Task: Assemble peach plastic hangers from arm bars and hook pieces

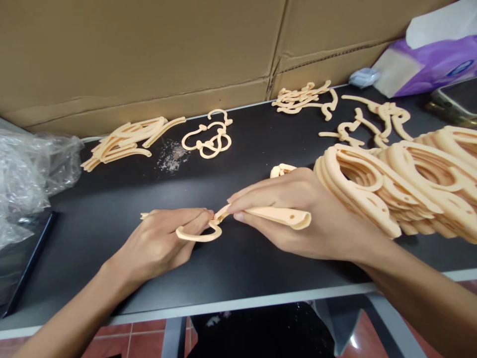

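Hanger arm [276, 215], pinched by the right hand [307, 196], points lengthwise left toward the hook [199, 238] that the left hand [160, 238] apparently pinches.

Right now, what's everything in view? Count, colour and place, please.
hanger parts: count unclear, peach, front centre
stacked pieces: many, peach, right
strips: many, peach, back left
hooks: several, peach, back centre
jumbled pieces: several, peach, back right
loose pieces: several, peach, behind stacked pieces
half-hidden piece: 1 at least, peach, centre
crumbs: many, whitish, beside hooks
plastic wrap: 1 heap, see-through, left
panel: 1, black, left edge
cardboard: count unclear, brown, along back
pack: 1, purple and white, back right
lump: 1, pale blue, beside pack
glossy item: 1, dark, right edge
table: 1, black, beneath pieces
bars: 2 visible, grey, bottom
floor tiles: several, red, bottom
dark shape: 1, black, bottom
left grip: 1, bare, on hanger parts
right grip: 1, bare, on hanger parts
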Demonstrator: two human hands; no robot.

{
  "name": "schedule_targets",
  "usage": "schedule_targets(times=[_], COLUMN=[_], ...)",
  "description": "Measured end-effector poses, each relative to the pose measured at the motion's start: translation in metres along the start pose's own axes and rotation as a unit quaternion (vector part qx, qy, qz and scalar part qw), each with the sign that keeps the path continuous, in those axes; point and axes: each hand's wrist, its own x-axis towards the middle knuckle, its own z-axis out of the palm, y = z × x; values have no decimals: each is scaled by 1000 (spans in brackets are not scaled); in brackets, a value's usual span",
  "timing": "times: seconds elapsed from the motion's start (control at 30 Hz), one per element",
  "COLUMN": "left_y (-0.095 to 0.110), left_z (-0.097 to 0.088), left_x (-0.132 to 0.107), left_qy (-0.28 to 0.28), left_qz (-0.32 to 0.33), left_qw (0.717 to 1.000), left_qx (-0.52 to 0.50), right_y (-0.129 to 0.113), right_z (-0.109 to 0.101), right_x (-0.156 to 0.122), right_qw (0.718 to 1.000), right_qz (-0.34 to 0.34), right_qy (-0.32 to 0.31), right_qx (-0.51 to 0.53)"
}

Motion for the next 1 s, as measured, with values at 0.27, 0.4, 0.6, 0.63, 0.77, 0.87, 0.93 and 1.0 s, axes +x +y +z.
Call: schedule_targets(times=[0.27,0.4,0.6,0.63,0.77,0.87,0.93,1.0], left_y=[-2,-7,-9,-9,-8,-8,-9,-11], left_z=[6,4,6,7,11,9,6,2], left_x=[-7,-9,-5,-4,-3,-2,-2,-2], left_qy=[19,13,40,50,91,117,124,132], left_qz=[-24,-34,-23,-26,-45,-75,-114,-168], left_qw=[998,998,999,998,995,990,986,976], left_qx=[63,56,21,20,9,1,-8,-26], right_y=[-2,0,0,-1,-2,-1,0,2], right_z=[4,7,5,6,6,2,0,0], right_x=[1,0,4,5,10,12,12,10], right_qw=[1000,999,999,998,978,960,954,951], right_qz=[6,-21,25,47,148,185,188,174], right_qy=[-6,8,26,31,50,84,142,211], right_qx=[-27,-37,8,27,139,192,183,144])
